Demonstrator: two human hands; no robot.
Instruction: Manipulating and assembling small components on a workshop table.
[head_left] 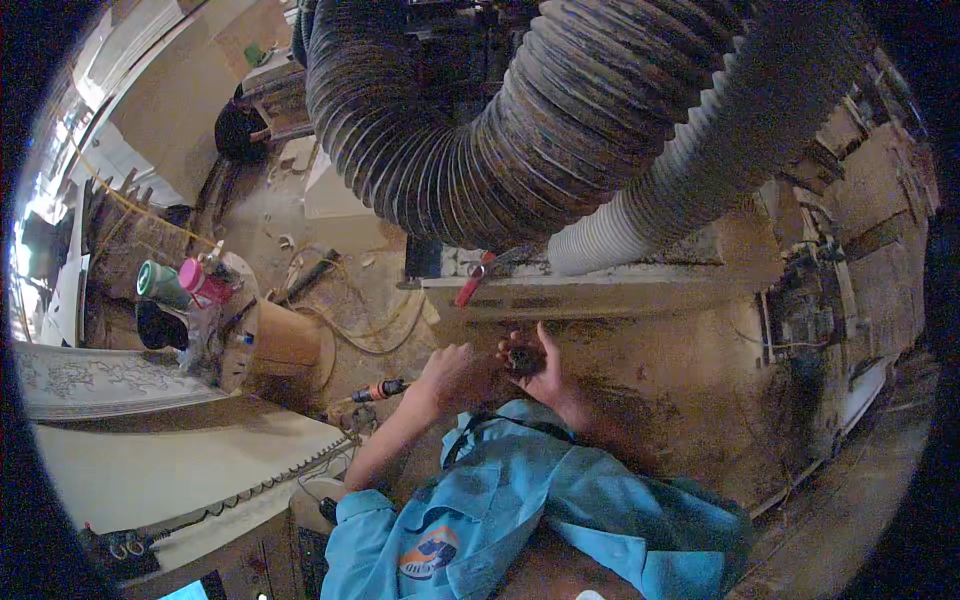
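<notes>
My right hand (546,378) is turned palm up, thumb raised, with its fingers curled round a small dark roundish part (522,361). What kind of part it is, I cannot make out. Just left of it, my left hand (446,368) has its fingers drawn together, pointing toward the right hand; anything between them is too small or hidden to tell. Beside my left forearm is an orange-and-black tool (376,391). Ahead of both hands, a red-handled tool (468,290) lies across the front edge of the machine bed (600,296).
Large ribbed hoses (480,180) hang low over the dusty machine. On the left, a round drum (290,345) carries a green-lidded container (160,281) and a pink one (204,282). A pale worktop (170,465) with a coiled cable is nearer. Another person (238,130) is at far left.
</notes>
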